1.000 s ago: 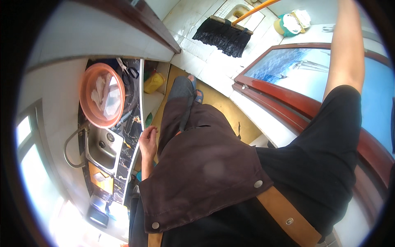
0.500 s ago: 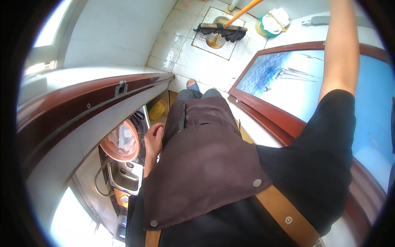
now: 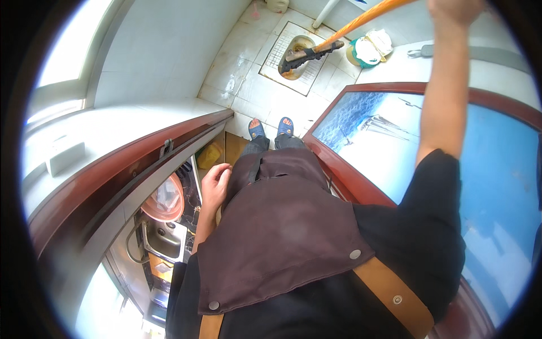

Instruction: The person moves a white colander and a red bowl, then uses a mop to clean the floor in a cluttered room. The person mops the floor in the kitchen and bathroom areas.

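My right hand (image 3: 456, 10), arm stretched forward, is closed at the upper right edge around the orange handle (image 3: 364, 21) of a mop. Part of that grip is cut off by the picture's edge. The mop's head (image 3: 310, 55), a wooden bar with ragged black cloth, lies slanted over a squat toilet (image 3: 294, 72) in the tiled floor. My left hand (image 3: 214, 183) hangs beside my dark apron (image 3: 282, 226), fingers loosely curled together, and I see nothing in it.
A red-framed door (image 3: 361, 186) with a sea picture stands on the right. A red-brown door frame (image 3: 141, 164) runs along the left. Beyond it are a pink basin (image 3: 165, 200) and a metal sink (image 3: 165, 237). A green bin (image 3: 370, 51) with a white bag stands ahead.
The mop head has turned from nearly level to slanted over the toilet. My right hand has come into view and moved left. Both my feet now show.
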Demonstrator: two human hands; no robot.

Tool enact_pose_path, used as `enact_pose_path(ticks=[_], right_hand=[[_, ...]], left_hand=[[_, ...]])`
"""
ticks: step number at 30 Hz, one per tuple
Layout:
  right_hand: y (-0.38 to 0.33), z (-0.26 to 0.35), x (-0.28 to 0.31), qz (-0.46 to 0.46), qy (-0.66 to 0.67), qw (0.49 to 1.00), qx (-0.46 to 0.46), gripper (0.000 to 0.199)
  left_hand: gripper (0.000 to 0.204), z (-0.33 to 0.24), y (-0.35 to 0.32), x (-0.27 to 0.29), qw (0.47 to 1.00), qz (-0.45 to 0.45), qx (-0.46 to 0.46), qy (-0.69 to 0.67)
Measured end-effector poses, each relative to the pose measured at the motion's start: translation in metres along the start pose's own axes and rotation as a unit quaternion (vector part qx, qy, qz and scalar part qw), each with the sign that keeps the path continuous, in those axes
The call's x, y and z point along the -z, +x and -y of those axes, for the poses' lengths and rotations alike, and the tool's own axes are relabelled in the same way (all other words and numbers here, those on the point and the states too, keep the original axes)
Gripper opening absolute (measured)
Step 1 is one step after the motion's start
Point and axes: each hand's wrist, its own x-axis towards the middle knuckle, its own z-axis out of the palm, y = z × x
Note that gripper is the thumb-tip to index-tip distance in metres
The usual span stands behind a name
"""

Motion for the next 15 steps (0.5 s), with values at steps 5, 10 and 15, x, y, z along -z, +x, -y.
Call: enact_pose_path(ticks=[5,10,15], right_hand=[[-0.109,-0.03,-0.017,0.057,0.001,0.997,-0.058,0.019],[-0.222,-0.066,-0.085,0.064,-0.098,0.991,0.06,0.014],[-0.313,-0.042,-0.158,0.123,-0.041,0.991,-0.022,0.023]], left_hand=[[0.016,-0.045,0.033,-0.018,0.998,0.039,-0.047,-0.031],[0.063,-0.117,0.057,-0.014,0.968,0.067,-0.113,-0.214],[0.092,-0.207,0.068,-0.018,0.905,0.043,-0.355,-0.231]])
